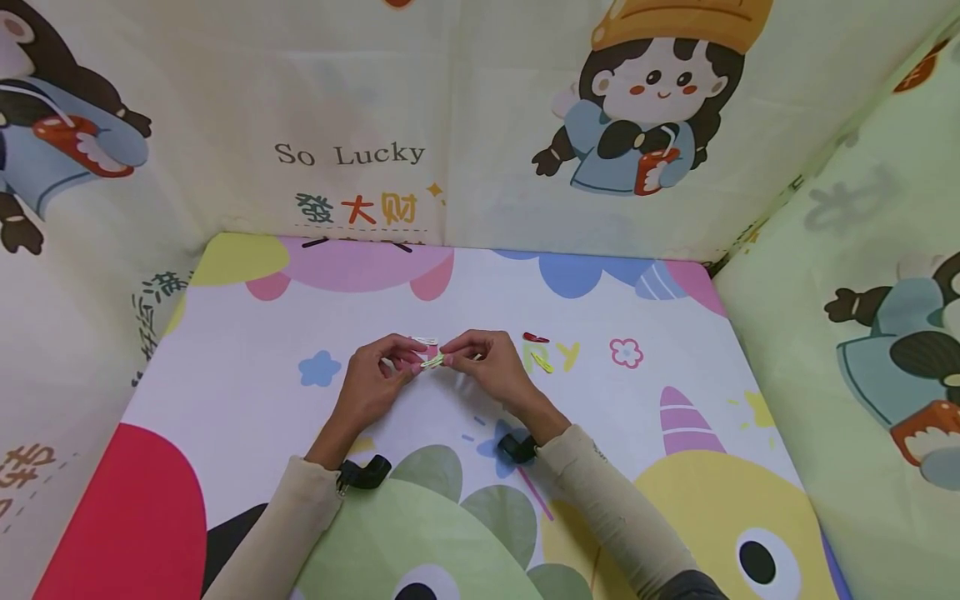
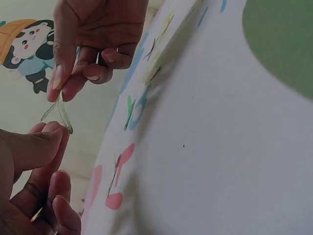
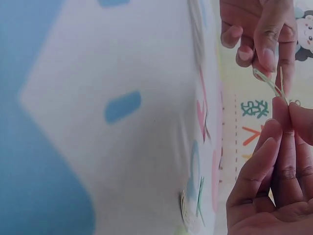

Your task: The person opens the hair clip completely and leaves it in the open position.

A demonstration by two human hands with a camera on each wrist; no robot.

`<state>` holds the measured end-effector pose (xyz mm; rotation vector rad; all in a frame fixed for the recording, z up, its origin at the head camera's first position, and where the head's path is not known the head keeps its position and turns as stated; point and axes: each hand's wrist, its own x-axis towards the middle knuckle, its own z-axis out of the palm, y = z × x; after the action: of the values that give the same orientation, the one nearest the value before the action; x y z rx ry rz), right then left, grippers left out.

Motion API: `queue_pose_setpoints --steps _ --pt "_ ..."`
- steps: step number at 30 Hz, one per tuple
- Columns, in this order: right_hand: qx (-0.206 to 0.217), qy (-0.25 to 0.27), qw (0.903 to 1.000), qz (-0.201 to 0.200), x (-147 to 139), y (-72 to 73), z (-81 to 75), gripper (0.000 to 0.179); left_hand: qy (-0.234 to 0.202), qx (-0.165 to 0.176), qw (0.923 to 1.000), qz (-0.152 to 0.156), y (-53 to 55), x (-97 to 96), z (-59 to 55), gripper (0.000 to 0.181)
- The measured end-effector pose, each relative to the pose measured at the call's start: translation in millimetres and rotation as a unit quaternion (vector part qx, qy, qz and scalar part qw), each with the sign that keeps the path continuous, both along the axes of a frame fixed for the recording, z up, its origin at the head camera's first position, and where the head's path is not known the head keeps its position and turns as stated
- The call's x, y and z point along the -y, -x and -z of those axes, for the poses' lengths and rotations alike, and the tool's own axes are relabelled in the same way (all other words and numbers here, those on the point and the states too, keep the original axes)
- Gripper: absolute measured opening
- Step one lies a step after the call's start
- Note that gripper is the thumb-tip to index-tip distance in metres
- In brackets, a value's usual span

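Right hand (image 1: 491, 364) and left hand (image 1: 375, 372) both have fingertips pinched on a little light green clip (image 1: 432, 362), a hair clip I think, just above the counter (image 1: 585, 408) in the head view. Forearms angle inward from either side, wrists slightly bent, so the two grips meet in the middle. Red clip (image 1: 536, 337) and yellow clip (image 1: 542, 363) lie beyond the right hand, which probably leaves the fingers some room. Left wrist view: the clip's strips fork apart, with the right thumb and finger pinching where they join and the left fingertips closed at one far end. My guess is one grip steadies while the other controls the spread. Right wrist view: same fork, left hand's spare fingers curled loosely, right hand's lower fingers stretched out under the pinch.
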<state>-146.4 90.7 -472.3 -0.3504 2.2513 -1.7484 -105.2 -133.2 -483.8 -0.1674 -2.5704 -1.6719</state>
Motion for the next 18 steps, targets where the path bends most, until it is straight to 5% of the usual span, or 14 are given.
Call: queue_pose_setpoints --steps 9,18 --pt "0.047 0.040 0.9981 0.004 -3.7 -0.6 0.8 0.017 0.010 0.014 0.9999 0.001 -1.5 -1.7 -1.7 0.023" --pt "0.035 -0.031 0.9986 -0.026 -6.0 -1.5 0.4 0.014 0.123 -0.040 0.9916 -0.001 -3.8 -2.5 4.4 0.017"
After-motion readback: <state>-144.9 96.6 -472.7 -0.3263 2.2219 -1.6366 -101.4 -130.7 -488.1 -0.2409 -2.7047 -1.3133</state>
